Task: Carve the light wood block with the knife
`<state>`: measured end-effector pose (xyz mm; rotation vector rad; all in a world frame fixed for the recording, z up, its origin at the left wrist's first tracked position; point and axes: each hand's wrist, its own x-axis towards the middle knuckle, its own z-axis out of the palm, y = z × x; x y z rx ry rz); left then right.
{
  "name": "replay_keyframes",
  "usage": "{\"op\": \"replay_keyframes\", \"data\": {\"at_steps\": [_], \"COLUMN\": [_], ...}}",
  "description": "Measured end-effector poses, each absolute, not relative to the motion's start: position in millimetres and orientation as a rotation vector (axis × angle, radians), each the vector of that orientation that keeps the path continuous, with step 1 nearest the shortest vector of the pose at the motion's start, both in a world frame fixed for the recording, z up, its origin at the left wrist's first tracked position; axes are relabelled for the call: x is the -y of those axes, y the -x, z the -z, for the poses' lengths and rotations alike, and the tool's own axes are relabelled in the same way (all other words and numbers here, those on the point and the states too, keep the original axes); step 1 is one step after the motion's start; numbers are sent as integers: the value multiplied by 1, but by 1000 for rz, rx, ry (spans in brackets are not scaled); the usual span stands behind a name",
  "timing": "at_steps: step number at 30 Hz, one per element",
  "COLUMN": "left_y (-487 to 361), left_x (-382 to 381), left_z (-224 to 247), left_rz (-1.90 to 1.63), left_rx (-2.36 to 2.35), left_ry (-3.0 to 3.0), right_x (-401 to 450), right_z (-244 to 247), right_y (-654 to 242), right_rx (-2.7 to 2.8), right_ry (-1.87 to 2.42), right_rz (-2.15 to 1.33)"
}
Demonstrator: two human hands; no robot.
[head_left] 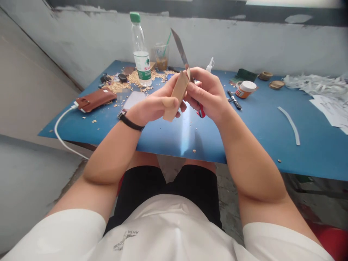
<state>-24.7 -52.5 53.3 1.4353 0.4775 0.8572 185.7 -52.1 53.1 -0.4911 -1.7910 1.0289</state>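
Note:
My left hand [160,101] is closed around a pale wood block [176,98], held tilted above the table's front part. In my right hand [205,88] is a knife [179,45], its blade pointing up and away to the left. The lower blade rests against the block's upper end, where a thin sliver of wood [188,73] stands out. My fingers hide most of the knife's handle; a red part [201,111] shows below my right hand. Both hands are close together, nearly touching.
A blue table [258,137] carries wood chips [116,86], a water bottle [141,63], a cup [162,58], a brown leather case [96,99] with a white cable [58,125], and a phone [133,99]. To the right lie a pen [234,100], a small tub [246,89] and white strips [315,84].

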Motion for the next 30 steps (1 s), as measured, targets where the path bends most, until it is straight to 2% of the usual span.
{"op": "replay_keyframes", "data": {"at_steps": [11, 21, 30], "left_y": [33, 24, 15], "left_x": [83, 82, 49], "left_z": [-68, -66, -50], "left_rz": [-918, -912, -920], "left_rx": [-442, -484, -520], "left_ry": [-2026, -1875, -1518], "right_x": [72, 65, 41], "right_z": [-57, -52, -44], "right_y": [-181, -183, -195], "right_rx": [1789, 1814, 1889], "right_ry": [225, 248, 638], "right_rz": [-993, -955, -816]}}
